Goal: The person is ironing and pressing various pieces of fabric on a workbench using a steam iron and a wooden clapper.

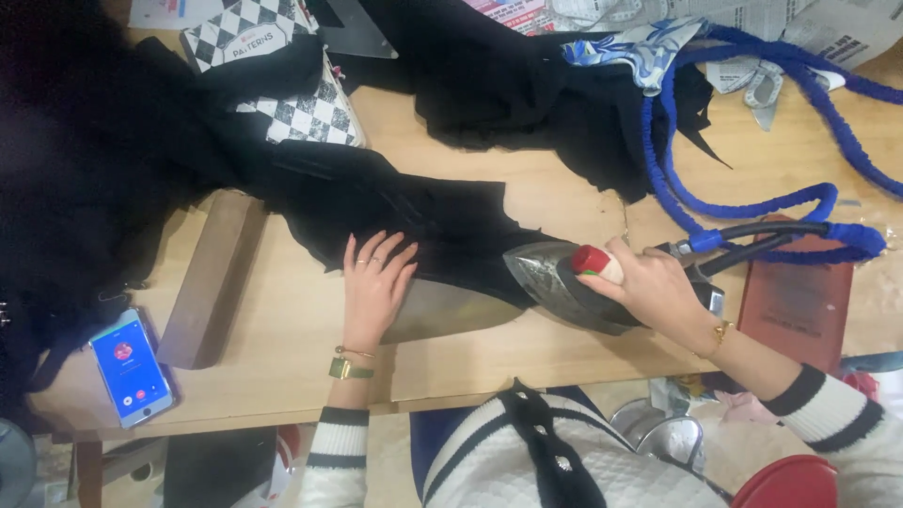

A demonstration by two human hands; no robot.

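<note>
- The left hand (374, 282) is lying flat, palm down, fingers spread and pointing toward the far side, pressing on the near edge of the black fabric (395, 202); it is gripping nothing.
- The right hand (654, 290) is wrapping closed around the handle of the clothes iron (564, 277), the wrist bent and the forearm coming in from the near right.
- The iron is sitting on the wooden table (282, 329) with its pointed tip facing left, touching the fabric's right edge, just right of the left hand.
- A blue cloth-covered cord (743, 209) is looping from the back of the iron toward the far right.
- A wooden block (209, 282) is lying left of the left hand, partly under the fabric.
- A smartphone (132, 367) with a lit blue screen is resting at the near left edge.
- A checkered pattern book (310, 108) is lying on the far side, half covered by the fabric.
</note>
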